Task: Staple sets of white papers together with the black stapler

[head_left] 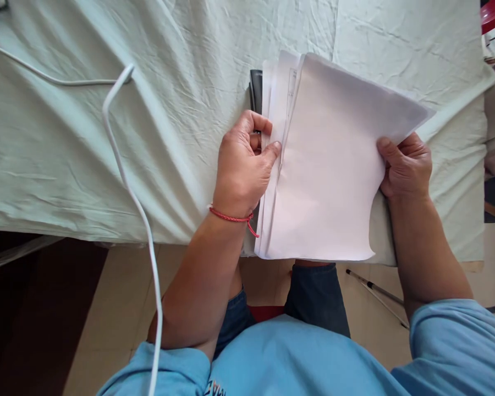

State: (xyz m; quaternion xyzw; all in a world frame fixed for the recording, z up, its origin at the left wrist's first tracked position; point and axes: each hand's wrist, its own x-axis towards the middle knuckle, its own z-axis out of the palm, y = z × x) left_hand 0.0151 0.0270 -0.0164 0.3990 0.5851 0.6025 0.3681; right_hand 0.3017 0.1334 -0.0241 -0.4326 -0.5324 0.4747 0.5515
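My left hand (243,165) pinches the stack of white sheets (325,170) at its left edge and my right hand (406,165) grips the right edge above the cloth-covered table (148,110); light, floppy, slippery paper, I judge, best held at both edges.

Surface (181,137) covered in wrinkled pale-green cloth (66,154); white cable (119,148), paper stack (325,181), dark object (256,91) under the stack's left edge.
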